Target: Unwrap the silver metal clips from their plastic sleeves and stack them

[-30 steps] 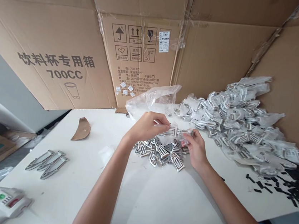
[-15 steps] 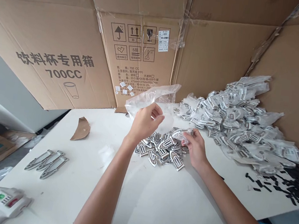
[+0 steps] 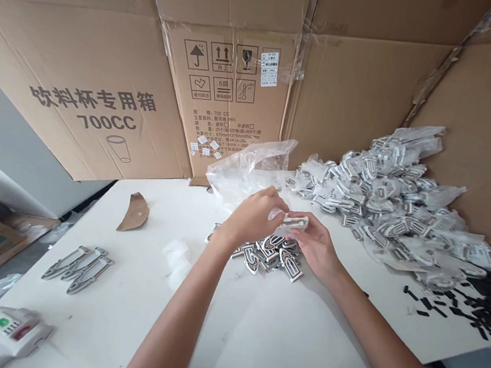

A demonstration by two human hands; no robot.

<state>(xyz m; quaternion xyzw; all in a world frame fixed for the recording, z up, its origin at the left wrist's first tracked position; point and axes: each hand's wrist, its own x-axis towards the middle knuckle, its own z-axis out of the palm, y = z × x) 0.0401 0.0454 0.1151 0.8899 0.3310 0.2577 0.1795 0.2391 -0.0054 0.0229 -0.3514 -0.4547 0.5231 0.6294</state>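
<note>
Two hands meet over the middle of the white table point(image 3: 254, 338). The left hand point(image 3: 251, 215) has its fingertips pressed together, pinching the clear wrapper at the left end of one small bagged metal piece point(image 3: 295, 220); the right hand point(image 3: 315, 248) is closed round the same piece from below, thumb on top; the piece is lifted off the table, between the two hands.

Directly beneath them, at six o'clock, lies a loose pile of ornate metal pieces point(image 3: 270, 253); roughly ten show, the rest overlap or are hidden by the hands. At two o'clock from the hands, a large heap of bagged pieces point(image 3: 393, 207) rests against the cardboard wall point(image 3: 361, 102); there are far too many to count. At eleven o'clock sits one crumpled clear plastic bag point(image 3: 247, 166). At four o'clock, near the table's edge, lies a scatter of small black parts point(image 3: 475, 305), also uncountable.

At nine o'clock lies one brown cardboard scrap point(image 3: 135, 211); at eight o'clock, well apart, three long grey metal pieces point(image 3: 77, 262) lie side by side, touching; farther out at the table's corner is one white handheld device point(image 3: 11, 331).
</note>
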